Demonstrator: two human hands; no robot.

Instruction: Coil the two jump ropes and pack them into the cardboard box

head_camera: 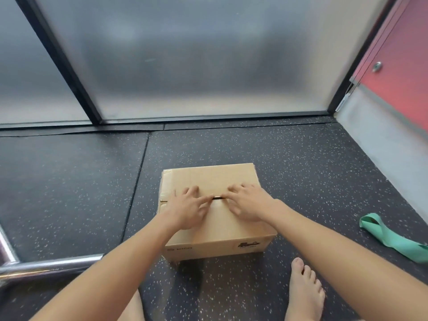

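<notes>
A brown cardboard box [209, 176] stands on the dark speckled floor in front of me, its top flaps folded down with a thin dark gap at the seam between my hands. My left hand [188, 206] lies flat on the left part of the top, fingers spread. My right hand [247, 202] lies flat on the right part, fingers spread toward the seam. Neither hand holds anything. No jump rope is in sight; the inside of the box is hidden.
A green elastic band [391, 238] lies on the floor to the right. A chrome bar [51, 267] runs along the floor at the lower left. My bare foot [303, 290] rests right of the box. Frosted glass panels [185, 54] stand behind, a red wall [403, 66] at the right.
</notes>
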